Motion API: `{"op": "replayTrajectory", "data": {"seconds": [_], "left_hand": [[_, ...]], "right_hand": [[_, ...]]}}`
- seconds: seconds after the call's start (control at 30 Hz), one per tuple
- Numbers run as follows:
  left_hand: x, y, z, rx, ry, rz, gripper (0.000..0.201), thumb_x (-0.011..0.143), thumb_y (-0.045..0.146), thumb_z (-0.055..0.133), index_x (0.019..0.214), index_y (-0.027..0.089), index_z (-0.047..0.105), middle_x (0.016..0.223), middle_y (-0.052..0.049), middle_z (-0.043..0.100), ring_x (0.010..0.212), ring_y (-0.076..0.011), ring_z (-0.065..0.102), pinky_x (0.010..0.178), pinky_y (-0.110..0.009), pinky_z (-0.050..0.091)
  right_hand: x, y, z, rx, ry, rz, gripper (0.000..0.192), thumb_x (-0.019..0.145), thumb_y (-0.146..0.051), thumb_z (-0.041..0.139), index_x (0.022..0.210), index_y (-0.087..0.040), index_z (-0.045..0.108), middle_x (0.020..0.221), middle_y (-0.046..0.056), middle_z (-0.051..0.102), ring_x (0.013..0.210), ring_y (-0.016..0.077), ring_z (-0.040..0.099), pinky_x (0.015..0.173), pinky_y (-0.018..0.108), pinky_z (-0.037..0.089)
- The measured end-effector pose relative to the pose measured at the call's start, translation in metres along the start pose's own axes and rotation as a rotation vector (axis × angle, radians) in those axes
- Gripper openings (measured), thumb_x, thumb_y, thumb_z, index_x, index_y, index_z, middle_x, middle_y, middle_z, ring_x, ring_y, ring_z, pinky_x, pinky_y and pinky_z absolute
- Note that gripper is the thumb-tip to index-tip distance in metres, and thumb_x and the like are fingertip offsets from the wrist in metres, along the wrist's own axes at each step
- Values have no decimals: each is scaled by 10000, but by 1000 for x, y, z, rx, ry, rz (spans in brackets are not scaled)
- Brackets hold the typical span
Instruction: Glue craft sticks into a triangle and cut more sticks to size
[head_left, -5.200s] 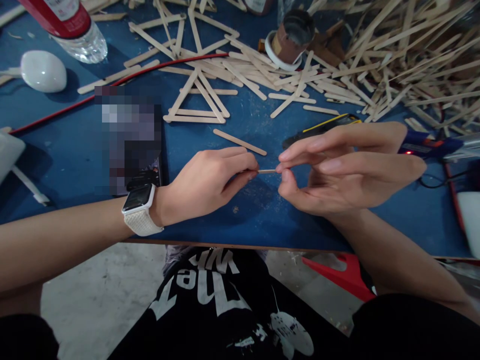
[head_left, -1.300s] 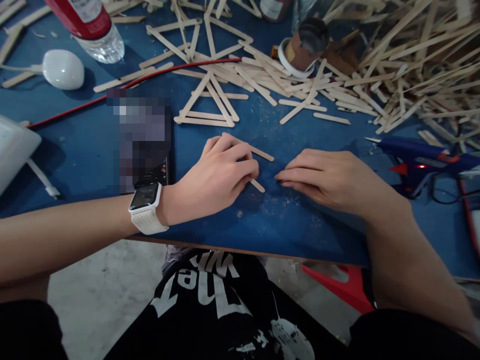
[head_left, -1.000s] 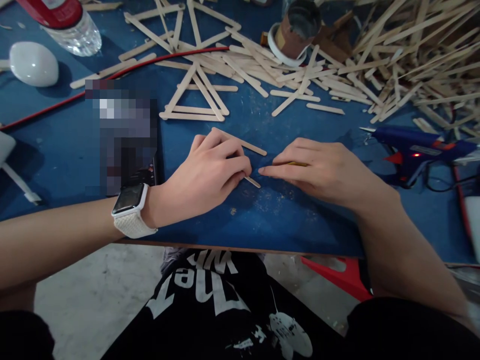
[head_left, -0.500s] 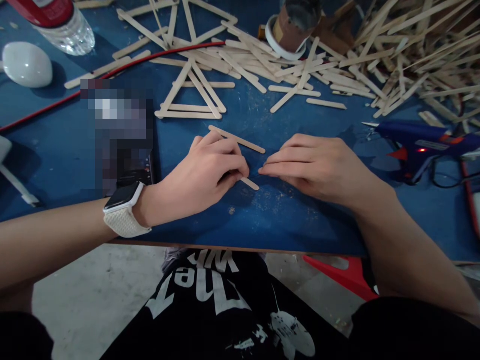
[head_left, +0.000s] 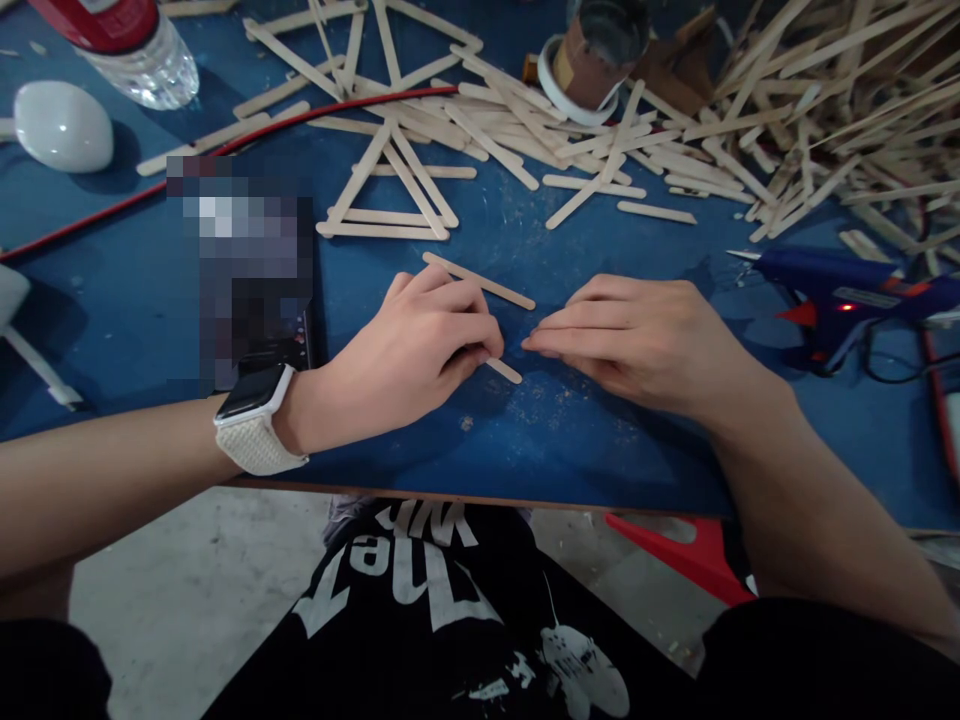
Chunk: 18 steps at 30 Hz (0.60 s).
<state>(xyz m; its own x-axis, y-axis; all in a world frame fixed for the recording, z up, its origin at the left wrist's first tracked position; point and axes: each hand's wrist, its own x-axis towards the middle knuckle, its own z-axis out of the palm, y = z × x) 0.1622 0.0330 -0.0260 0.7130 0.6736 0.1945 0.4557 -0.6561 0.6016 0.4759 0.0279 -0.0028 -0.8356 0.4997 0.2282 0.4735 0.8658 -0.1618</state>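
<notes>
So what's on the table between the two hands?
In the head view, one short stick end pokes out from under the left hand. Then only bare blue table up to the right hand.

Even, moderately bright light, soft shadows beneath both hands, sharp centre, wide-angle stretching at edges

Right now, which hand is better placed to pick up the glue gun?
The right hand, probably. The glue gun lies on the blue table just off its outer side, while the left hand presses down a short wooden stick and would have to cross over.
</notes>
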Motion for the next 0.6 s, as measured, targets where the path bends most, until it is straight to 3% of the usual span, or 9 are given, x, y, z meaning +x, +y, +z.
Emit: {"op": "replayTrajectory", "data": {"seconds": [0.2,0.4,0.6], "left_hand": [[1,-1,-2,-7,-16,2,264,1165,133,680,1151,256,914,1168,-80,838,1170,-320,698,922,-471,457],[2,-2,-1,-19,-38,3,296,1160,115,680,1163,274,929,1183,-71,859,1203,-326,702,930,-474,453],[3,-2,-1,-22,-50,-1,302,1158,105,666,1150,258,926,1178,-69,860,1179,-314,707,932,-470,442]], "right_hand": [[-2,-2,2,-53,-35,12,330,1226,-151,637,1420,-287,868,1266,27,943,1080,235,844,812,374,663],[2,-5,4,-110,-22,-3,279,1219,-148,678,1371,-288,865,1197,1,939,958,206,795,688,359,552],[2,-6,14,-141,-11,20,266,1233,-185,665,1304,-299,894,1154,3,932,928,194,773,695,366,544]]}}
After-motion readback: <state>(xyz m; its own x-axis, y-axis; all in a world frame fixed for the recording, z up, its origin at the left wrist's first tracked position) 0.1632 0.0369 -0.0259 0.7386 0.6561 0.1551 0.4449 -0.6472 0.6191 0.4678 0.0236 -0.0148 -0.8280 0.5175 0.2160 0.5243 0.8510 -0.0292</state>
